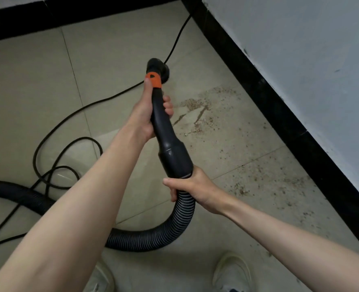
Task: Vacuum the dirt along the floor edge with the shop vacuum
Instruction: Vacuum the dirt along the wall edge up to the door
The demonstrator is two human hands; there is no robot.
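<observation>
Both hands curl round the vacuum: left hand (147, 114) on wand (160, 114), right hand (192, 186) on hose (184, 205). Dirt (197, 108) beside the baseboard (279, 102) risks scattering if the nozzle (158, 67) drags.

We look down on a floor of large beige tiles (31, 85), their thin grout lines (73, 66) running away from us and crossing on the right. A glossy black skirting board (279, 106) edges the floor along the right, and a second black skirting strip (22, 24) borders the far side; the two meet in a corner at the far right. Above the right skirting rises a pale grey-white wall (313, 49) with a few small dark marks. The light is soft and even
</observation>
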